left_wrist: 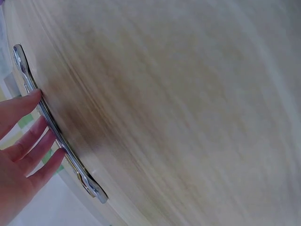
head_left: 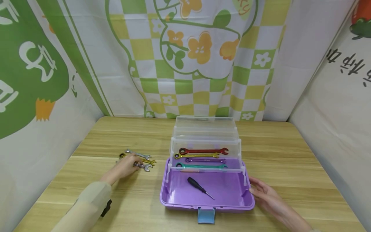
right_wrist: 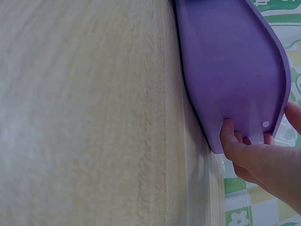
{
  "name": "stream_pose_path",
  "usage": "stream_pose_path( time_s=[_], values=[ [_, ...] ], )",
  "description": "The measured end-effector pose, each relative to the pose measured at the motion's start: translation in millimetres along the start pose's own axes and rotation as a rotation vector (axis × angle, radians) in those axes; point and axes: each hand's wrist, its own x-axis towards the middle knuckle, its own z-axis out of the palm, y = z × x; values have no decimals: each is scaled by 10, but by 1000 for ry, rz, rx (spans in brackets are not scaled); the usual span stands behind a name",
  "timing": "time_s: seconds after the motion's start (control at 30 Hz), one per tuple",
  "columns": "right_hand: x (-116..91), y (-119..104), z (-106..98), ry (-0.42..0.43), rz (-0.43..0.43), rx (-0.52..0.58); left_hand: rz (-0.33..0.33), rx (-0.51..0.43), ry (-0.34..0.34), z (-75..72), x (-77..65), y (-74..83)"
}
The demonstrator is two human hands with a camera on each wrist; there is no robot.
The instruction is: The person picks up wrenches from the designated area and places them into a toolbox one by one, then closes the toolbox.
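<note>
At the left of the head view, my left hand (head_left: pixel 128 166) is over a small group of combination wrenches. Its fingertips hold a silver wrench (left_wrist: pixel 51 123) that lies along the wooden table. Beside it are a gold wrench (head_left: pixel 149 161) and another silver wrench (head_left: pixel 142 155). My right hand (head_left: pixel 268 196) holds the right end of a purple toolbox (head_left: pixel 208 207), thumb at the rim and fingers against the outer wall (right_wrist: pixel 230 70). A black-handled screwdriver (head_left: pixel 197 184) lies on the box floor.
The box's clear tray (head_left: pixel 205 133) is raised at the back. On it lie a red wrench (head_left: pixel 203 150), a gold wrench (head_left: pixel 197 155), a purple wrench (head_left: pixel 205 160) and a green wrench (head_left: pixel 203 166). A blue latch (head_left: pixel 206 216) hangs at the front. Printed curtains (head_left: pixel 203 93) surround the table.
</note>
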Motion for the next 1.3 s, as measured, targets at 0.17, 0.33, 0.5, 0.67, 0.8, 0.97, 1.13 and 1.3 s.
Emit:
stream_pose_path(
  time_s=[0.17,0.33,0.5,0.67,0.8,0.97,1.13,1.3],
  values=[
    [3,-1,2,1,2,0,5,-22,0,2,39,-21],
    [1,7,-3,-8,-6,6,44,-39,-8,-12,66,-36],
    [-5,7,2,-9,-4,7,71,-59,-30,-31,70,-45],
    [-3,4,9,-6,0,9,44,-89,-44,-46,66,-43],
    [1,4,9,-1,1,14,19,-105,-52,-62,60,-29],
    [7,8,5,2,-7,21,12,-130,-51,-75,44,-30],
    [8,10,3,-7,-12,27,36,-136,-40,-77,15,-62],
    [9,11,1,0,-6,27,38,-149,-44,-75,-3,-91]
  ],
)
